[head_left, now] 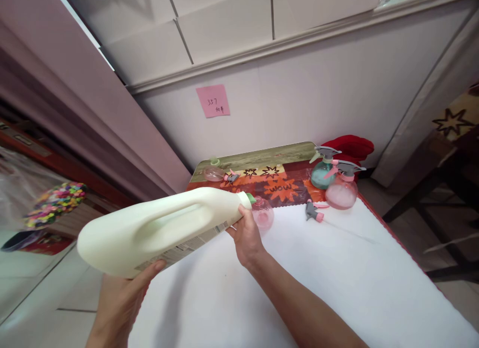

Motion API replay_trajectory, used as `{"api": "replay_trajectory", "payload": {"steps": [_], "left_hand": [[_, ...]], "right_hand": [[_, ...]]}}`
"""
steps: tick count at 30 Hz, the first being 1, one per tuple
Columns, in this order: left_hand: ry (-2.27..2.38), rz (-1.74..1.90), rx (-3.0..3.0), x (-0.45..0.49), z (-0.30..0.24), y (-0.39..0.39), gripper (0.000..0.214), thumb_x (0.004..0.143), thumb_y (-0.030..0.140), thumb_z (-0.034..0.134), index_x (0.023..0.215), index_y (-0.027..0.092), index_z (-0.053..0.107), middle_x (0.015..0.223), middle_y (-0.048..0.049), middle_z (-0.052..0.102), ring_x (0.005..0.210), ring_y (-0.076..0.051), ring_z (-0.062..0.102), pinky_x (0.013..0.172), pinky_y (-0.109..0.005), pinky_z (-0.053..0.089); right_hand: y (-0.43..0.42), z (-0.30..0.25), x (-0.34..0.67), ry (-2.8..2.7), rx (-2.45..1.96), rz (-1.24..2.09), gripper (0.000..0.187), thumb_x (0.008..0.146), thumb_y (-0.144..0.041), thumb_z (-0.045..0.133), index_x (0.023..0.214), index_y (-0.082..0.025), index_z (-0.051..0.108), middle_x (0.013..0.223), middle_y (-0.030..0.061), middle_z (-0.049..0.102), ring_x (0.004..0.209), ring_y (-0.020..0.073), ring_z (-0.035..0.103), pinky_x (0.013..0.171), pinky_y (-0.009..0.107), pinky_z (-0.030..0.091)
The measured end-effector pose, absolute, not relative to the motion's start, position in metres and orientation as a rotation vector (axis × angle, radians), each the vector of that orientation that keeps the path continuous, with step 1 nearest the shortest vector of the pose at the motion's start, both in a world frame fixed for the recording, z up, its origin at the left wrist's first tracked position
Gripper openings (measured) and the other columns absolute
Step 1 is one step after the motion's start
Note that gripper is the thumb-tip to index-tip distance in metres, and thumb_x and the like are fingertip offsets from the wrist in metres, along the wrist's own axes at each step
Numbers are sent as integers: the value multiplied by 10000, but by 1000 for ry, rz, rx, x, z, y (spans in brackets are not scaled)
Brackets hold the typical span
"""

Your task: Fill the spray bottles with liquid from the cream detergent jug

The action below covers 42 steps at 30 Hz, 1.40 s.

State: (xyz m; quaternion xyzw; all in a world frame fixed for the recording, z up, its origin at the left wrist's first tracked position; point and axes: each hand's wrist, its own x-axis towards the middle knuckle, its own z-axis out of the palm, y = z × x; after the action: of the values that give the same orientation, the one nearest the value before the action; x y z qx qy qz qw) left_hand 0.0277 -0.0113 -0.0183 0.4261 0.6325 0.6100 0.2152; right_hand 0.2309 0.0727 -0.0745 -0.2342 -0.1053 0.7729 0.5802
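A large pale green jug (112, 233) with a moulded handle is tilted on its side above the table, its neck toward the right. My left hand (130, 293) supports it from below near the base, thumb along the label. My right hand (247, 233) grips the neck close to the green spout. Just past the spout stands a pink transparent bottle (264, 216) without a spray head, partly hidden by my right hand. Whether liquid is flowing cannot be seen. A grey and pink spray head (314, 211) with a thin tube lies on the white table to the right.
Two filled spray bottles stand at the back right, one teal (321, 176) and one pink (341, 194). Another clear pinkish bottle (214, 174) and a spray head (232, 177) are at the back left. A red cloth item (355, 147) lies behind. The wall bears a pink note (213, 100).
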Motion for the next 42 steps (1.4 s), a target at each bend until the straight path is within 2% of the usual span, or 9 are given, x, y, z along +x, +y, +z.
{"api": "replay_trajectory", "payload": {"steps": [4, 9, 13, 16, 23, 30, 35, 40, 42], "left_hand": [[1808, 1654, 1207, 28, -20, -12, 625, 406, 270, 934, 996, 156, 762, 845, -62, 769, 779, -235, 706, 632, -267, 606], [1812, 1678, 1135, 36, -15, -15, 689, 375, 243, 940, 1034, 157, 761, 1014, -102, 781, 1002, -317, 711, 801, -354, 618], [1834, 1691, 1082, 40, -12, -15, 731, 322, 256, 947, 1023, 151, 766, 1028, -116, 781, 1014, -337, 709, 792, -349, 619], [1817, 1680, 1100, 40, -13, -15, 735, 335, 265, 949, 1037, 147, 764, 999, -119, 783, 1009, -345, 711, 822, -380, 615], [1818, 1676, 1115, 44, -8, -17, 723, 351, 273, 948, 1037, 146, 757, 1015, -112, 780, 1017, -322, 711, 815, -323, 608], [1789, 1692, 1124, 49, -6, -16, 724, 363, 258, 942, 1057, 168, 759, 977, -99, 786, 1016, -334, 716, 838, -359, 609], [1802, 1671, 1123, 45, -7, -16, 675, 367, 231, 936, 1017, 160, 765, 1032, -104, 781, 996, -314, 720, 808, -323, 612], [1852, 1681, 1126, 34, -14, -17, 672, 321, 226, 946, 967, 167, 770, 868, -66, 781, 960, -295, 721, 742, -265, 607], [1841, 1672, 1121, 32, -15, -17, 687, 319, 222, 946, 980, 166, 768, 880, -66, 782, 954, -288, 721, 733, -251, 603]], "right_hand": [[72, -74, 231, -243, -551, 1805, 430, 842, -466, 577, 1195, -236, 659, 1251, 26, 718, 1132, 217, 638, 850, 323, 555], [71, -73, 231, -244, -553, 1801, 399, 847, -466, 576, 1158, -237, 676, 1233, 25, 724, 1103, 213, 647, 847, 323, 554], [71, -72, 231, -241, -563, 1806, 394, 845, -464, 574, 1153, -240, 678, 1226, 25, 728, 1096, 214, 654, 836, 319, 557], [70, -72, 231, -241, -553, 1810, 400, 842, -466, 580, 1156, -239, 679, 1223, 29, 729, 1109, 217, 651, 845, 323, 555], [69, -72, 231, -256, -558, 1806, 402, 852, -469, 567, 1164, -240, 677, 1239, 25, 722, 1119, 216, 641, 857, 327, 545], [70, -72, 230, -239, -556, 1804, 412, 836, -473, 586, 1169, -247, 673, 1203, 24, 733, 1094, 215, 651, 849, 327, 546], [70, -73, 230, -249, -549, 1804, 401, 849, -470, 572, 1168, -250, 671, 1202, 22, 731, 1103, 213, 646, 850, 324, 547], [71, -74, 230, -235, -554, 1810, 393, 840, -473, 583, 1147, -246, 677, 1220, 24, 728, 1102, 214, 648, 849, 324, 549], [71, -74, 229, -230, -551, 1812, 393, 836, -470, 587, 1146, -246, 679, 1214, 23, 732, 1101, 213, 649, 852, 328, 550]]}}
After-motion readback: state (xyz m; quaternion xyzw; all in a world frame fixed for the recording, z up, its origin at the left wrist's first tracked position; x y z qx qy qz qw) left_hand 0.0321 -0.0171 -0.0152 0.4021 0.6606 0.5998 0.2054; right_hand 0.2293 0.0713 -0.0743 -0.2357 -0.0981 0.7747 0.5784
